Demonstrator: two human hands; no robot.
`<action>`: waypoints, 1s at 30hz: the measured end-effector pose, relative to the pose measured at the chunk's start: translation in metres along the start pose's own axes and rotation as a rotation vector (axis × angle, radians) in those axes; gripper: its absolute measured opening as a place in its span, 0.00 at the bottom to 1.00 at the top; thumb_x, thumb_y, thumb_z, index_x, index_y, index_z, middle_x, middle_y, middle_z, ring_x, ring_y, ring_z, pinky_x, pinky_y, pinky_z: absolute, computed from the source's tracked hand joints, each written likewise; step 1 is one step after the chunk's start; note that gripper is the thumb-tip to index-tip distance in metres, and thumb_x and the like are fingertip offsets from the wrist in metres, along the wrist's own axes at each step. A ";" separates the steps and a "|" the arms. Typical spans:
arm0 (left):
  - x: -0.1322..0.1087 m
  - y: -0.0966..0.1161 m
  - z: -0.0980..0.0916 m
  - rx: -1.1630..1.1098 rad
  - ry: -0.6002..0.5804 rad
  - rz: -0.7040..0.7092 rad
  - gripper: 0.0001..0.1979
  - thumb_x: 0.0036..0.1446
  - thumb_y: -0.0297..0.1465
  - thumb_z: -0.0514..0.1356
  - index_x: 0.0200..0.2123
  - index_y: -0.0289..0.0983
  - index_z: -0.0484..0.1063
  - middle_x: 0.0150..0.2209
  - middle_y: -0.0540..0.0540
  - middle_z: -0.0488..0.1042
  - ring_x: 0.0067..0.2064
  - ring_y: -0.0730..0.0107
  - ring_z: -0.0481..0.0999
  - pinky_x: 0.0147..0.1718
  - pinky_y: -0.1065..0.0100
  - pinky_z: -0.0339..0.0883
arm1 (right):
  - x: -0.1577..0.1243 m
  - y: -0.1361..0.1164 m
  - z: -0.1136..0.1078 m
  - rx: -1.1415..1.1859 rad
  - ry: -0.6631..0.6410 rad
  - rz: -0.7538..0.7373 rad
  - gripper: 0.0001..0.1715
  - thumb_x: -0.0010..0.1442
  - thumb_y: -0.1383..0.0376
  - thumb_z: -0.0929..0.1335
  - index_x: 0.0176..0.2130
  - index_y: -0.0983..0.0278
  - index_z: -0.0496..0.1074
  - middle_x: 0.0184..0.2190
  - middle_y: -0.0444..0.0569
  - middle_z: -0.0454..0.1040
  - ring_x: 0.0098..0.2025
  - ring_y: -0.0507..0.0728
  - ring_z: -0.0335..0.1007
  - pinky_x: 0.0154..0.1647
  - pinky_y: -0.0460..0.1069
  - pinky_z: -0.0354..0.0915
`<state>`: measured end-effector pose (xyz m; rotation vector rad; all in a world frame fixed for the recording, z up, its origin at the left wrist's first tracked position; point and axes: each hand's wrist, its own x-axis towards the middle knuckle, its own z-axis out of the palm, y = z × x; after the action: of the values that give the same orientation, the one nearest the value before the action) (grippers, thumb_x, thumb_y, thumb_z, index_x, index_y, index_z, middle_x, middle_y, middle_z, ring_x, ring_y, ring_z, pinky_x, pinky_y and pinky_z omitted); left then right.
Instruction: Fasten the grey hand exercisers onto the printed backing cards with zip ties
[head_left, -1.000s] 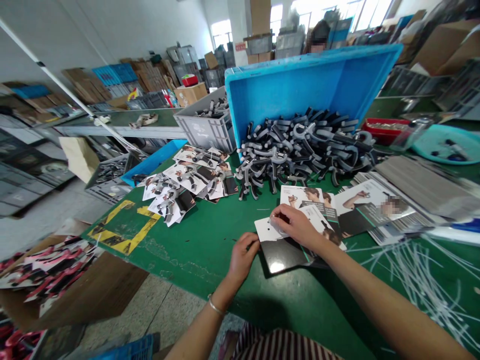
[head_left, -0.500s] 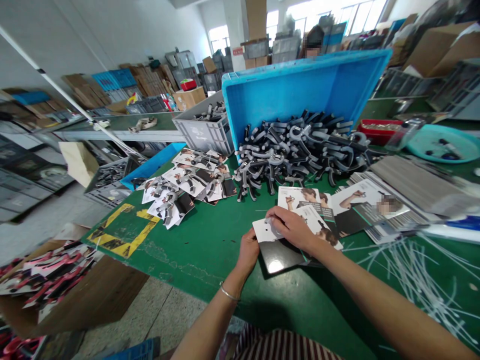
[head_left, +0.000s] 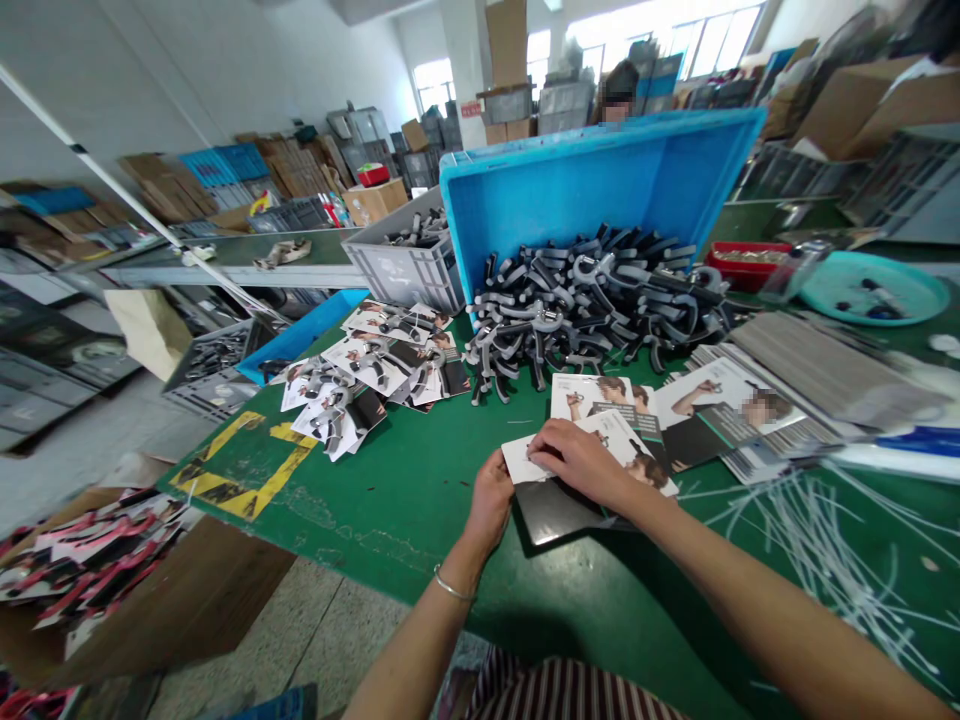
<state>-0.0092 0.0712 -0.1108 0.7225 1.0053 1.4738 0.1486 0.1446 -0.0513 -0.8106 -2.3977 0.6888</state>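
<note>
A printed backing card point(head_left: 551, 510), white at the top and black below, lies tilted on the green table in front of me. My left hand point(head_left: 491, 500) is closed on its left edge, thumb and fingers gripping the corner. Over the card's white part, my right hand point(head_left: 577, 458) has its fingertips pinched together and pressed against the surface. Whatever those fingers hold, if anything, is hidden. More printed cards point(head_left: 592, 395) lie just behind my right hand. Beyond them is a heap of black and grey two-handled tools point(head_left: 555, 315).
A tipped blue bin point(head_left: 570, 200) backs the heap. Tools on cards point(head_left: 360, 375) lie to the left. White cable ties point(head_left: 817, 550) and a card stack point(head_left: 757, 410) are at right. A carton point(head_left: 187, 590) stands below left; a person point(head_left: 621, 90) is behind the bin.
My right fingertips have shifted slightly on the card's white part, and the hole seen there before no longer shows plainly. The left hand keeps its hold. The view has moved a little.
</note>
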 end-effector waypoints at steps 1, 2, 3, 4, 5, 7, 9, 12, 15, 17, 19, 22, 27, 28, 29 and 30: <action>0.000 0.001 -0.002 -0.023 0.009 -0.011 0.22 0.46 0.30 0.68 0.47 0.37 0.73 0.43 0.45 0.79 0.41 0.65 0.78 0.42 0.66 0.68 | 0.000 0.000 0.001 0.004 0.010 0.001 0.05 0.64 0.66 0.67 0.36 0.62 0.73 0.35 0.48 0.72 0.42 0.57 0.68 0.44 0.51 0.63; 0.000 0.003 -0.004 -0.031 0.033 -0.014 0.22 0.47 0.32 0.68 0.47 0.37 0.71 0.41 0.45 0.79 0.39 0.66 0.78 0.40 0.67 0.68 | 0.000 0.000 0.001 0.018 0.017 0.006 0.06 0.65 0.65 0.66 0.35 0.62 0.73 0.35 0.48 0.72 0.42 0.57 0.68 0.44 0.51 0.63; 0.002 0.005 -0.007 -0.029 0.065 -0.013 0.21 0.49 0.33 0.67 0.47 0.37 0.70 0.39 0.46 0.79 0.38 0.67 0.78 0.37 0.68 0.68 | -0.001 0.000 0.001 0.043 0.021 0.015 0.06 0.65 0.65 0.66 0.35 0.62 0.72 0.35 0.48 0.72 0.41 0.57 0.68 0.44 0.51 0.63; 0.004 0.009 -0.009 -0.022 0.094 -0.010 0.20 0.51 0.35 0.65 0.47 0.37 0.70 0.36 0.47 0.79 0.36 0.68 0.77 0.36 0.68 0.68 | -0.002 0.000 0.001 0.075 0.024 0.027 0.06 0.66 0.65 0.66 0.36 0.62 0.72 0.35 0.48 0.72 0.41 0.57 0.68 0.44 0.51 0.63; 0.006 0.013 -0.011 -0.013 0.109 -0.010 0.19 0.52 0.36 0.64 0.47 0.37 0.70 0.34 0.47 0.78 0.34 0.69 0.77 0.35 0.69 0.68 | -0.002 0.001 0.000 0.105 0.022 0.037 0.07 0.66 0.65 0.65 0.36 0.62 0.72 0.35 0.48 0.72 0.41 0.56 0.68 0.44 0.51 0.63; 0.010 0.020 -0.012 -0.010 0.089 -0.022 0.17 0.54 0.38 0.63 0.45 0.36 0.70 0.31 0.48 0.77 0.31 0.70 0.76 0.33 0.69 0.67 | -0.003 0.002 -0.001 0.130 0.009 0.046 0.06 0.66 0.66 0.65 0.38 0.62 0.72 0.36 0.48 0.73 0.42 0.56 0.68 0.45 0.51 0.63; 0.011 0.025 -0.007 -0.025 0.042 -0.035 0.17 0.55 0.39 0.63 0.44 0.35 0.71 0.30 0.48 0.76 0.31 0.70 0.76 0.32 0.69 0.67 | -0.004 0.002 -0.003 0.102 -0.022 0.029 0.04 0.64 0.66 0.67 0.41 0.62 0.73 0.37 0.48 0.72 0.43 0.57 0.68 0.46 0.51 0.63; 0.010 0.027 0.002 -0.082 0.031 -0.047 0.21 0.58 0.45 0.60 0.45 0.33 0.71 0.33 0.45 0.77 0.35 0.66 0.77 0.35 0.67 0.68 | -0.003 0.000 -0.006 0.046 -0.085 -0.003 0.11 0.60 0.66 0.71 0.44 0.63 0.73 0.37 0.49 0.71 0.43 0.58 0.67 0.46 0.51 0.63; 0.009 0.024 0.007 -0.155 0.032 -0.088 0.27 0.58 0.49 0.59 0.47 0.31 0.70 0.37 0.41 0.79 0.39 0.61 0.79 0.41 0.63 0.68 | -0.002 -0.003 -0.009 0.012 -0.126 -0.013 0.11 0.59 0.68 0.71 0.44 0.64 0.73 0.36 0.49 0.70 0.43 0.58 0.66 0.45 0.51 0.63; 0.007 0.022 0.007 -0.170 0.028 -0.097 0.28 0.58 0.50 0.59 0.48 0.30 0.70 0.37 0.39 0.79 0.40 0.59 0.79 0.42 0.62 0.68 | -0.001 -0.003 -0.009 0.008 -0.126 -0.006 0.10 0.59 0.69 0.70 0.43 0.64 0.73 0.37 0.49 0.70 0.43 0.58 0.66 0.46 0.51 0.62; 0.006 0.020 0.006 -0.155 0.026 -0.077 0.27 0.59 0.49 0.58 0.48 0.30 0.70 0.37 0.39 0.79 0.40 0.60 0.79 0.42 0.62 0.68 | 0.000 -0.002 -0.006 0.005 -0.104 0.005 0.07 0.61 0.69 0.70 0.41 0.64 0.74 0.37 0.50 0.71 0.43 0.57 0.67 0.46 0.50 0.62; 0.004 0.020 0.003 -0.062 0.027 -0.027 0.24 0.61 0.47 0.57 0.49 0.32 0.70 0.39 0.41 0.78 0.39 0.64 0.77 0.40 0.65 0.68 | 0.001 0.000 0.001 -0.035 -0.064 0.016 0.03 0.63 0.68 0.68 0.37 0.63 0.74 0.36 0.48 0.72 0.42 0.57 0.67 0.45 0.50 0.61; 0.015 0.037 -0.006 0.374 -0.008 -0.014 0.23 0.49 0.38 0.69 0.47 0.35 0.73 0.40 0.45 0.77 0.33 0.72 0.72 0.31 0.72 0.64 | -0.002 -0.008 -0.006 0.117 -0.017 -0.013 0.07 0.66 0.65 0.66 0.37 0.62 0.74 0.37 0.48 0.72 0.44 0.56 0.67 0.46 0.50 0.62; 0.017 0.042 -0.008 0.425 -0.082 -0.057 0.23 0.48 0.38 0.69 0.46 0.35 0.74 0.39 0.45 0.77 0.32 0.73 0.71 0.29 0.73 0.63 | -0.005 -0.010 -0.013 0.163 -0.012 -0.032 0.07 0.66 0.64 0.66 0.38 0.62 0.74 0.38 0.48 0.72 0.44 0.56 0.68 0.47 0.50 0.62; 0.019 0.047 -0.009 0.442 -0.171 -0.118 0.22 0.48 0.38 0.69 0.46 0.34 0.75 0.39 0.45 0.77 0.31 0.73 0.71 0.27 0.73 0.61 | -0.008 -0.013 -0.021 0.191 -0.001 -0.051 0.07 0.66 0.63 0.66 0.37 0.61 0.74 0.38 0.48 0.73 0.45 0.56 0.68 0.49 0.51 0.62; 0.019 0.052 -0.009 0.431 -0.248 -0.177 0.22 0.49 0.38 0.69 0.45 0.34 0.76 0.38 0.44 0.77 0.30 0.73 0.71 0.26 0.73 0.61 | -0.012 -0.013 -0.031 0.202 0.020 -0.062 0.07 0.66 0.63 0.66 0.37 0.61 0.74 0.39 0.49 0.73 0.46 0.56 0.68 0.50 0.52 0.62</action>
<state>-0.0437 0.0893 -0.0703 1.0662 1.1726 0.9939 0.1704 0.1368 -0.0236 -0.6535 -2.2800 0.8761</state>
